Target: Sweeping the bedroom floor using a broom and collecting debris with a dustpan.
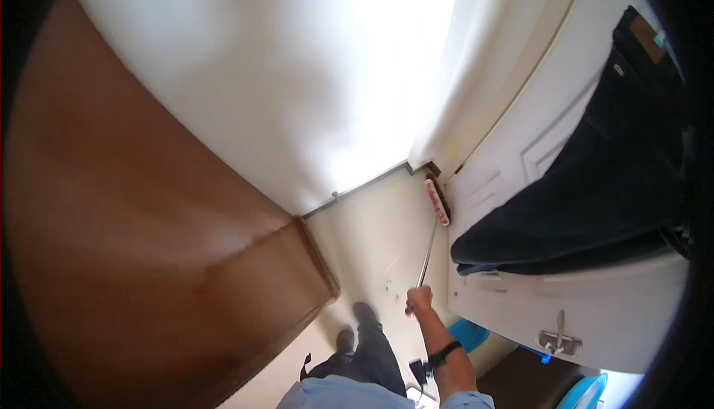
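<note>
My right hand (419,299) is closed around the metal handle of a broom (428,255). The broom head (438,202), white and red with dark bristles, rests on the floor along the foot of the white door (491,197), near the corner. Small pale scraps (393,292) lie on the cream floor (379,241) left of the handle. My left hand is out of view.
Brown wooden furniture (167,253) fills the left side, its corner jutting toward my feet. Dark trousers (558,197) hang against the door, above its lever handle (560,331). A blue plastic basin (469,335) sits behind my forearm. A white wall (251,74) rises ahead.
</note>
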Motion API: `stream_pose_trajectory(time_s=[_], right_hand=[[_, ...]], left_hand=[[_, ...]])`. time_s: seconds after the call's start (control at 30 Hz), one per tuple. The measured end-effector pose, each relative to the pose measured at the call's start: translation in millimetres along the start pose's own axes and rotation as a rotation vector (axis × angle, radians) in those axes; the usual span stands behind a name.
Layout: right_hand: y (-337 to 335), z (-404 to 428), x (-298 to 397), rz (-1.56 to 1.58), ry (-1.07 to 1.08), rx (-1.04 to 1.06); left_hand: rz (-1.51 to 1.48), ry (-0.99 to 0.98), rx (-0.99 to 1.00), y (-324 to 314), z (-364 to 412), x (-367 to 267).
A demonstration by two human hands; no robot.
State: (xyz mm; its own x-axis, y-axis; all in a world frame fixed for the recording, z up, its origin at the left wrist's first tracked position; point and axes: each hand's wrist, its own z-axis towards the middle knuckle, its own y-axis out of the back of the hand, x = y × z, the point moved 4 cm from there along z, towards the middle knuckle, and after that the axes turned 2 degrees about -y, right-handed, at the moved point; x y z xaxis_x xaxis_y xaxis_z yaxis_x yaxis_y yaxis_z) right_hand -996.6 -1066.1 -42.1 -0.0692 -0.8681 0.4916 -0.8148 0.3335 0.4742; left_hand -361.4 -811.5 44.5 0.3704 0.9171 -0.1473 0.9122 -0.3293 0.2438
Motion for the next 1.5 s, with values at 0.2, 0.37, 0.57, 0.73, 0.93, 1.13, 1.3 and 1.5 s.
stream_pose_trajectory(time_s=[0.2,0.37,0.57,0.73,0.93,1.13,1.3,1.5], right_hand=[[-71,133,128,-0.266,-0.015,0.216],[-129,109,145,-0.531,0.129,0.178],[-143,27,80,-0.577,0.218,0.157],[-180,-14,51,-0.742,0.182,0.278],[-176,-73,26,-0.777,0.140,0.388],[-198,-78,-39,-0.984,0.276,0.492],[-170,-40,-50,-1.262,0.497,0.281],[-105,-23,-26,-1.329,0.415,0.184]], left_hand=[[-0.092,0.019,-0.039,-7,-17,-59],[-0.168,0.030,-0.069,-2,-20,-65],[-0.221,0.053,-0.054,9,5,-48],[-0.252,0.044,-0.034,21,22,-37],[-0.295,0.024,-0.025,30,33,1],[-0.380,-0.016,0.021,38,60,62],[-0.276,0.013,0.005,23,33,31],[-0.219,-0.006,-0.061,42,15,12]])
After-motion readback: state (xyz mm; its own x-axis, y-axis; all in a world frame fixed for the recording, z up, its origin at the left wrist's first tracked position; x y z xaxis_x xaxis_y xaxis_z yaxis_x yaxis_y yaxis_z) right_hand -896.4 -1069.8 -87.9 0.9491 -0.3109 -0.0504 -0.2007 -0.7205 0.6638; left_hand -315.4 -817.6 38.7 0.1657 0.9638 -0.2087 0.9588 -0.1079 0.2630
